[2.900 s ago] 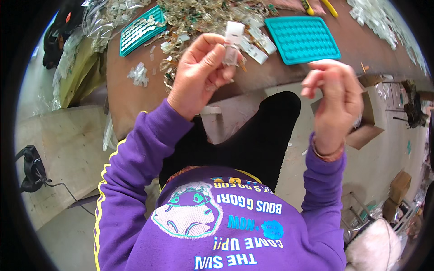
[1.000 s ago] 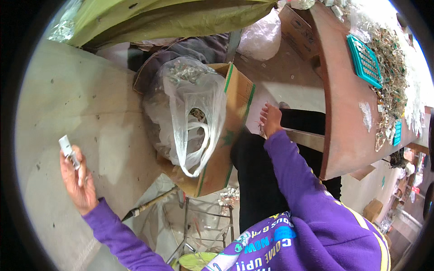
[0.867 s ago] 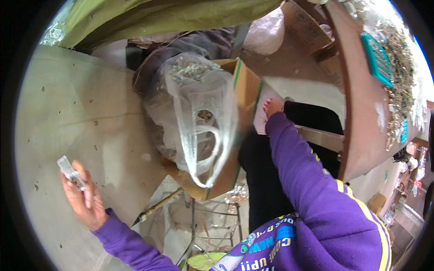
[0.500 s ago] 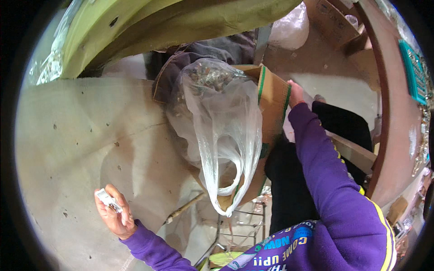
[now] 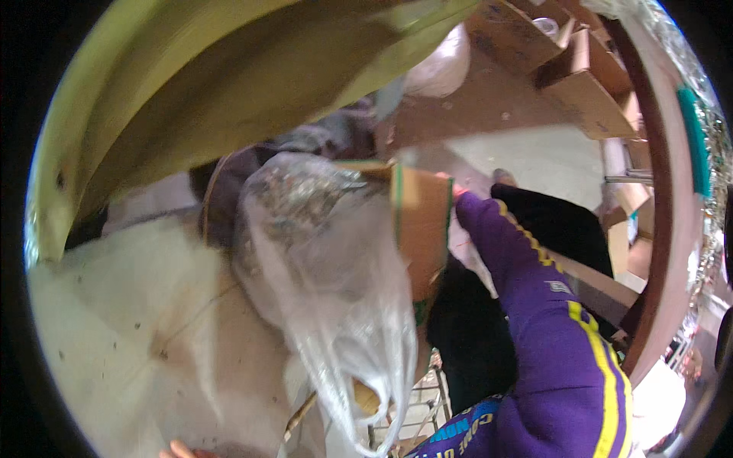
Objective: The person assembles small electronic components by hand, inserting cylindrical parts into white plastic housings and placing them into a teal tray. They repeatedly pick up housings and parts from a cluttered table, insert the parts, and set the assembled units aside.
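Note:
A cardboard box (image 5: pixel 421 221) with green-edged flaps stands in the middle, a clear plastic bag (image 5: pixel 336 252) set in its opening. Small shiny pieces (image 5: pixel 301 195) fill the bag's upper part, and its looped handles hang toward me. My right hand (image 5: pixel 458 189), in a purple sleeve, is at the box's far right corner, closed on its edge; the fingers are small and partly hidden. Only some fingers of my left hand (image 5: pixel 180 450) show at the lower edge, blurred. Whether the left hand holds anything is out of sight.
A yellowish sheet (image 5: pixel 229 84) hangs across the upper left. A curved brown table edge (image 5: pixel 649 229) with a teal tray (image 5: pixel 695 141) runs down the right. Open cardboard boxes (image 5: pixel 588 88) stand at the back right. A wooden stick (image 5: pixel 301 414) lies below the bag.
My left hand, which held a small white item, has dropped to the lower edge. The view has shifted, bringing the box and bag lower and further left. My right hand stays at the box.

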The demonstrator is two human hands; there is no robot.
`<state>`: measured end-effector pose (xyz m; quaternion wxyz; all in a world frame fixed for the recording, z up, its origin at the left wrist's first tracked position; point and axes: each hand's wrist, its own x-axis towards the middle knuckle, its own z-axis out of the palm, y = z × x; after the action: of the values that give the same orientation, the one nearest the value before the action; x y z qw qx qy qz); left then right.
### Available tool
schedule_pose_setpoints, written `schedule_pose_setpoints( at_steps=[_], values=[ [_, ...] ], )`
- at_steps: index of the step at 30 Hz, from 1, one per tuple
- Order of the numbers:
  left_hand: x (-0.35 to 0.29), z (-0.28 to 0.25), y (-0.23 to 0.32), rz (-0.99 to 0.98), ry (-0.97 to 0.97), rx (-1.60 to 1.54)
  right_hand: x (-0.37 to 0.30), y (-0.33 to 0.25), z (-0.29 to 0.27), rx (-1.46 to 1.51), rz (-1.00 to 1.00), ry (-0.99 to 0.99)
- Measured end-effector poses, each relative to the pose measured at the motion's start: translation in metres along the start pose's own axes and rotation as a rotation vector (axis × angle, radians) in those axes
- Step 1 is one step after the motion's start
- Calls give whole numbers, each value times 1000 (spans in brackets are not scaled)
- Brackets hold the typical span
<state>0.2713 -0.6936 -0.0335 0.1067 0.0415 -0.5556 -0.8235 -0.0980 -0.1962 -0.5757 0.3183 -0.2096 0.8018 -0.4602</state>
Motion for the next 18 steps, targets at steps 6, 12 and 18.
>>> schedule_pose_setpoints(
  at_steps=[6,12,18],
  values=[
    [-12,-12,-8,37,78,-129,18,55,43,-338,674,-52],
    [12,21,-16,74,205,-113,3,11,27,-381,659,-210],
    [8,43,-10,117,317,-113,29,-1,17,-435,579,-297]
  ],
)
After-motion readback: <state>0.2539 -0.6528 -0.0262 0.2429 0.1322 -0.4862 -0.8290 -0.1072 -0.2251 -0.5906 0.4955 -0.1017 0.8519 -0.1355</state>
